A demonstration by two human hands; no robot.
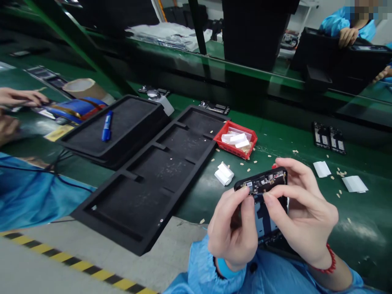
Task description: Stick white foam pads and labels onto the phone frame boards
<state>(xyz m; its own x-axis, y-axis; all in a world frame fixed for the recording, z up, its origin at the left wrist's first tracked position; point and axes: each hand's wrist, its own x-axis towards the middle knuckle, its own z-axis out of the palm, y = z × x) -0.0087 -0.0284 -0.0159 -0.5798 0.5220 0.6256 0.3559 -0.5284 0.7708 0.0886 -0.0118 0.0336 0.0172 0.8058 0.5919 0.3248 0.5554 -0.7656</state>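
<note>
I hold an opened black phone body [262,182] with both hands, low and right of centre, its bare circuit board facing me. My left hand [232,230] grips its left side, thumb and forefinger pinched at the board's lower edge. My right hand [301,210] wraps the right side, thumb pressing near the middle; a red bead bracelet circles that wrist. Both sleeves are light blue.
A long black foam tray [153,179] with empty compartments lies left of my hands, and a second black tray [122,126] bearing a blue marker [107,126] beyond it. A red bin [235,139] holds white pieces. Loose white pieces [224,173], phone frames [328,137], other people's hands [18,98].
</note>
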